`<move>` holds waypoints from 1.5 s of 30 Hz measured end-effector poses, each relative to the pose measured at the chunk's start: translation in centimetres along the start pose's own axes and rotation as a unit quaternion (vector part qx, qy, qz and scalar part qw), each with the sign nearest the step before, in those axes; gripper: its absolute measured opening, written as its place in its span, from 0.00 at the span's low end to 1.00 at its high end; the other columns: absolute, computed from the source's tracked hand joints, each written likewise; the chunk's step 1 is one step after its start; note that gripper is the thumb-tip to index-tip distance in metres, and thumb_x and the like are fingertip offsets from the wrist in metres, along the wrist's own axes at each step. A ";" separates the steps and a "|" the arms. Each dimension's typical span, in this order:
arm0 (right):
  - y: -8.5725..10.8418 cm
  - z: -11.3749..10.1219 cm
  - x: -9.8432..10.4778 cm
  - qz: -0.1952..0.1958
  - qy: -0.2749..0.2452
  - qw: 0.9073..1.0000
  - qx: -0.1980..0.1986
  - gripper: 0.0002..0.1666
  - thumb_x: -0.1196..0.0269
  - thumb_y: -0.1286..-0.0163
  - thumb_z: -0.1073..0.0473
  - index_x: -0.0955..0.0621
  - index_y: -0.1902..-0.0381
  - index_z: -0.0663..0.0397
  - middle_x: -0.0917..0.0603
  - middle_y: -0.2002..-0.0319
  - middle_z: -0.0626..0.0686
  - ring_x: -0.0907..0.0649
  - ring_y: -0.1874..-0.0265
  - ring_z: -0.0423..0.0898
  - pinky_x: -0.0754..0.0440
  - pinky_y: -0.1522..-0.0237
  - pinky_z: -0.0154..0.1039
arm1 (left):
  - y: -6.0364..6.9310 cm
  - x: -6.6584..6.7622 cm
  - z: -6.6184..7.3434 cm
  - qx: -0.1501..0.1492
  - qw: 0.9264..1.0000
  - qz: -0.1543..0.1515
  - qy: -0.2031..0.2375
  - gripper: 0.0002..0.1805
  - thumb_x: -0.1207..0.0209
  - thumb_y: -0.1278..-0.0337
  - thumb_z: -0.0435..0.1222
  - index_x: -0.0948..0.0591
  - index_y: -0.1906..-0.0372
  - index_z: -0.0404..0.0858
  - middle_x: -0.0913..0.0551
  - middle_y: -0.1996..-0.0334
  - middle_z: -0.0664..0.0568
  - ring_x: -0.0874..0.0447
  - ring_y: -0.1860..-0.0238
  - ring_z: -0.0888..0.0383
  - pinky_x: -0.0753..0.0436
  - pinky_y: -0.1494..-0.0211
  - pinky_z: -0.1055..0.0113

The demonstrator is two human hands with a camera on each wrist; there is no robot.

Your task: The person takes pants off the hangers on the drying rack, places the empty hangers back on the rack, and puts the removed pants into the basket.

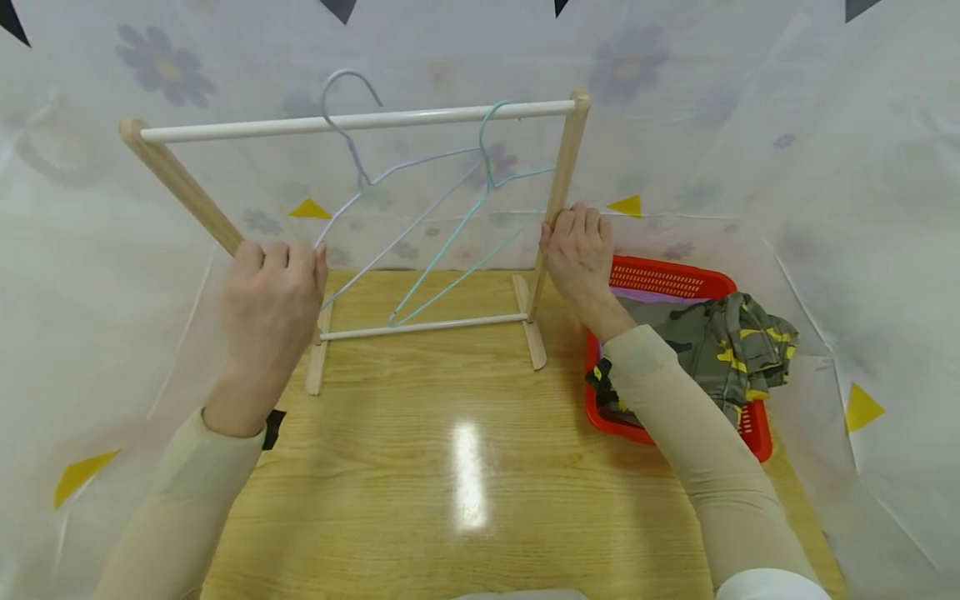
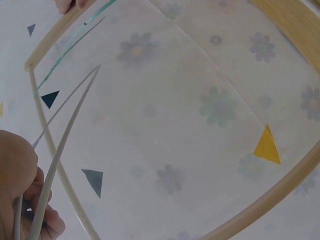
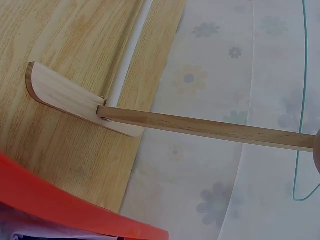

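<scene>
My left hand grips one end of a lavender wire hanger, its wires passing between thumb and fingers in the left wrist view. That hanger's hook rises above the white top bar of a small wooden clothes rack; whether it bears on the bar I cannot tell. Farther right, a teal hanger hangs by its hook from the same bar, tilted. Around the rack's right post my right hand is curled; only its edge enters the right wrist view.
A red plastic basket stands right of the rack, under my right forearm. Camouflage clothing spills over its side, with purple cloth beneath. The rack's feet stand on the wooden table. Flower-printed sheeting surrounds the table.
</scene>
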State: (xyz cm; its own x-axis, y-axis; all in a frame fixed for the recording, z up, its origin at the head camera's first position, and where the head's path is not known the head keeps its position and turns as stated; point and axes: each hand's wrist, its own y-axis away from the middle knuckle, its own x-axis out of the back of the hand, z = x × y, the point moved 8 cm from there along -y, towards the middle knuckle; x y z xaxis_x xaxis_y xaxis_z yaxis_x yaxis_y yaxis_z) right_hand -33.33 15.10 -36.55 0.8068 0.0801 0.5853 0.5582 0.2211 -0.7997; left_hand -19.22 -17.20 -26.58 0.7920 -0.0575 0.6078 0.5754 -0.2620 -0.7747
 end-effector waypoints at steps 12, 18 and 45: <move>0.0 0.0 -0.1 0.000 -0.001 1.000 -0.005 0.23 0.50 0.17 0.51 0.26 0.64 0.67 0.23 0.68 0.63 0.22 0.65 0.62 0.27 0.60 0.51 | -0.7 -2.5 0.4 -0.004 0.999 0.006 -0.032 0.26 0.53 0.17 0.37 0.30 0.79 0.30 0.25 0.84 0.38 0.33 0.79 0.42 0.31 0.70 0.54; -0.1 0.0 0.0 0.001 0.011 1.000 -0.004 0.24 0.51 0.16 0.50 0.26 0.65 0.66 0.22 0.67 0.63 0.22 0.65 0.62 0.26 0.60 0.51 | -0.6 -4.1 0.7 -0.012 0.997 -0.042 -0.067 0.28 0.58 0.14 0.39 0.31 0.78 0.32 0.25 0.84 0.41 0.33 0.81 0.45 0.31 0.75 0.57; 0.0 0.0 0.1 0.001 0.021 1.000 -0.005 0.24 0.52 0.16 0.49 0.26 0.65 0.65 0.22 0.67 0.62 0.22 0.65 0.61 0.27 0.60 0.50 | 1.3 -6.8 2.6 -0.032 0.994 -0.062 -0.083 0.27 0.55 0.14 0.40 0.35 0.80 0.35 0.31 0.87 0.46 0.40 0.81 0.52 0.36 0.74 0.63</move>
State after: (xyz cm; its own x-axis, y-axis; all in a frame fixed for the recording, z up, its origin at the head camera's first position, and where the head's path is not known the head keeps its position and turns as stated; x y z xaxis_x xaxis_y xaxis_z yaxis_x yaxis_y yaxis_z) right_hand -33.28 15.06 -36.51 0.8151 0.0401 0.5779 0.5584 0.2112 -0.8023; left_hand -23.31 -14.68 -32.17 0.7421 0.1363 0.6563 0.6601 -0.3187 -0.6802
